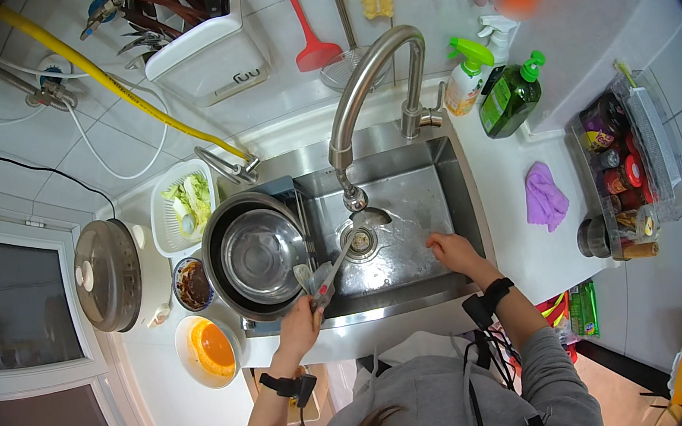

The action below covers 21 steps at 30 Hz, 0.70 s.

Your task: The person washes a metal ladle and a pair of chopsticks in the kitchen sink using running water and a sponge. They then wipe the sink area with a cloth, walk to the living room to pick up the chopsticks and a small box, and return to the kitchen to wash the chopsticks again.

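Observation:
My left hand (299,331) grips the handle of a metal ladle (371,216) over the sink's near left edge. The ladle's bowl lies just under the spout of the steel faucet (370,75). Pale spoon-like utensils (306,278) stick out by the same hand; their exact shape is unclear. Over the right part of the steel sink (405,184), my right hand (458,253) hovers with curled fingers and nothing visible in them. Water wets the sink floor around the drain (359,243). Left of it, a clear bowl (263,256) sits inside a dark metal pot (226,301).
A white basket (164,234) of leafy vegetables, a bowl of dark sauce (192,285) and a bowl with orange liquid (211,350) stand left, beside a lidded electric cooker (117,274). Right are a purple cloth (546,197), a green pump bottle (511,99) and a jar rack (625,163).

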Available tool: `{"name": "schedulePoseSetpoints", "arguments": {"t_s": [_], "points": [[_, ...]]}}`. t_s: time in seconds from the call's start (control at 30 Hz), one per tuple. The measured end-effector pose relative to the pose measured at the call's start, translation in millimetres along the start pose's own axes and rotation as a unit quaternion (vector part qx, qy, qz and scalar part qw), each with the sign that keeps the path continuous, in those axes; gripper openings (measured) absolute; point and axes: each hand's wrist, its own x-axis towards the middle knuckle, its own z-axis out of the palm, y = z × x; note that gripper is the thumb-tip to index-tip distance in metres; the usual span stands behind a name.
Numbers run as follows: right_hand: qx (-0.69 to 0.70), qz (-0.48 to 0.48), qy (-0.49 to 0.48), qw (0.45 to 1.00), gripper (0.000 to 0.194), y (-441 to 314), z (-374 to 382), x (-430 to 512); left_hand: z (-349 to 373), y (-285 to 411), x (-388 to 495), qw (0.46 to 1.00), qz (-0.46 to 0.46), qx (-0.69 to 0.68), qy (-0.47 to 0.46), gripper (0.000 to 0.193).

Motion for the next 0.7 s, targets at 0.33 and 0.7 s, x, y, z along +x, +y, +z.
{"name": "schedulePoseSetpoints", "arguments": {"t_s": [0.33, 0.7], "points": [[0.001, -0.010, 0.010, 1.000, 0.016, 4.9, -1.0, 1.2, -7.0, 25.4, 45.5, 0.996, 0.072, 0.017, 0.042, 0.026], [0.009, 0.014, 0.019, 1.000, 0.013, 16.7, -7.0, -5.7, 1.6, 54.2, 107.2, 0.990, 0.124, 0.051, 0.035, 0.028]]}}
